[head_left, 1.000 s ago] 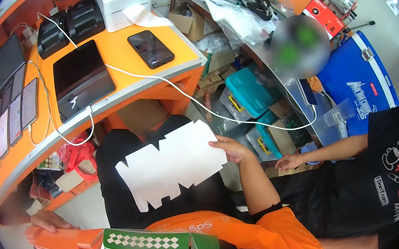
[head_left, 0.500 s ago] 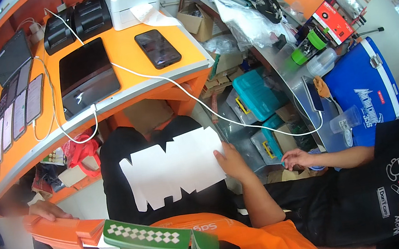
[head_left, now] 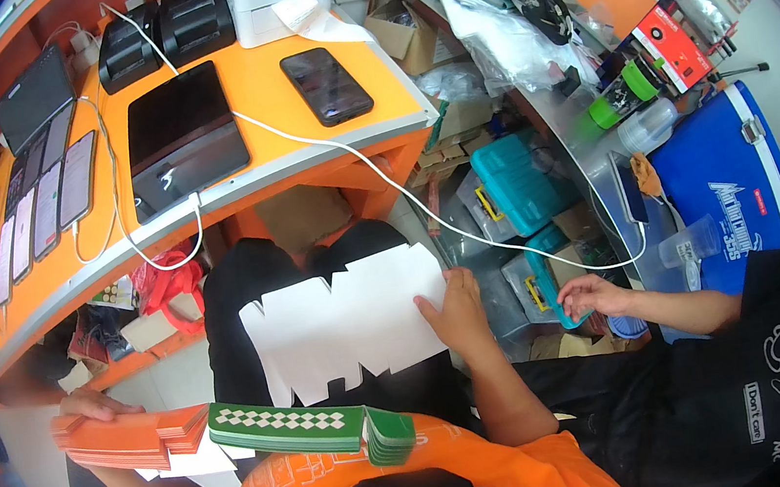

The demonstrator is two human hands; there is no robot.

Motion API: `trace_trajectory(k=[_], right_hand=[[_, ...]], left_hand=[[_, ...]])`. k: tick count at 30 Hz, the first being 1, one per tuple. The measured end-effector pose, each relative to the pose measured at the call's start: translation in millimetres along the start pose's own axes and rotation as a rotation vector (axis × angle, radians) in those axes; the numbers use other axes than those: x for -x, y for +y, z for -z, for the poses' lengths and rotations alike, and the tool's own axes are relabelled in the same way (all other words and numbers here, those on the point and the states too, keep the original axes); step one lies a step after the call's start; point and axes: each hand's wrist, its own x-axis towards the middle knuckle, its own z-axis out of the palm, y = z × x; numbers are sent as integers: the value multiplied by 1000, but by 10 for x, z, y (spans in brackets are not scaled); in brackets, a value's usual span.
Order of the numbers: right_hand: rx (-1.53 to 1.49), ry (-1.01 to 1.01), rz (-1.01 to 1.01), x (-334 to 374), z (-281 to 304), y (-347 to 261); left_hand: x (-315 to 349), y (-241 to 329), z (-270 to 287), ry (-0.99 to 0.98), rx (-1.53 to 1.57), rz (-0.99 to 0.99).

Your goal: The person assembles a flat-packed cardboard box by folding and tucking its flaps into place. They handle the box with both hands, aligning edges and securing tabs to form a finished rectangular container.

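Observation:
My left hand [head_left: 101, 405] grips the far-left end of a stack of flat die-cut cardboard box blanks. The stack has an orange part [head_left: 130, 440] and a green part [head_left: 286, 429] with a white diamond pattern, and its right end folds downward in layers. White flaps [head_left: 204, 460] show below the orange part. A single cardboard blank [head_left: 351, 318], plain white side up with notched edges, lies across my lap. My right hand [head_left: 458, 313] holds its right edge, thumb on top and the other fingers partly hidden.
Ahead stands an orange table [head_left: 267, 92] with a tablet [head_left: 184, 138], several phones and a white printer [head_left: 279, 2]. A white cable [head_left: 414, 199] spans to the side bench. At right, a co-worker's hand [head_left: 594, 297] is near teal boxes [head_left: 515, 183] and a blue cooler [head_left: 733, 188].
The green end of the stack has risen slightly, so the stack looks more level. My right hand stays at the white blank's edge. The whole view has shifted a little.

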Motion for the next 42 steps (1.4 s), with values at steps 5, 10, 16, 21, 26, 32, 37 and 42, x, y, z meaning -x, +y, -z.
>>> trace_trajectory(k=[5, 10, 16, 21, 26, 32, 37, 42], right_hand=[[148, 12, 20, -18, 13, -79], [167, -29, -34, -3, -56, -104], [71, -16, -18, -26, 8, -105], [-783, -309, -118, 6, 442, -82], [-1259, -113, -281, 183, 808, 255], [-1561, 220, -90, 419, 925, 1149], [-1777, 17, -10, 542, 1049, 1592], [-2169, 45, 368, 409, 1166, 1398]], left_hand=[[20, 5, -10, 8, 67, -7], [-11, -20, -5, -2, 118, -30], [12, -37, 49, -13, 120, -32], [111, -62, 232, 31, 63, -25], [239, -133, 689, -105, 441, 51], [202, -418, 1019, -186, 1282, 169], [148, -163, 455, 553, 676, 210], [-140, 91, -130, 765, 500, 259]])
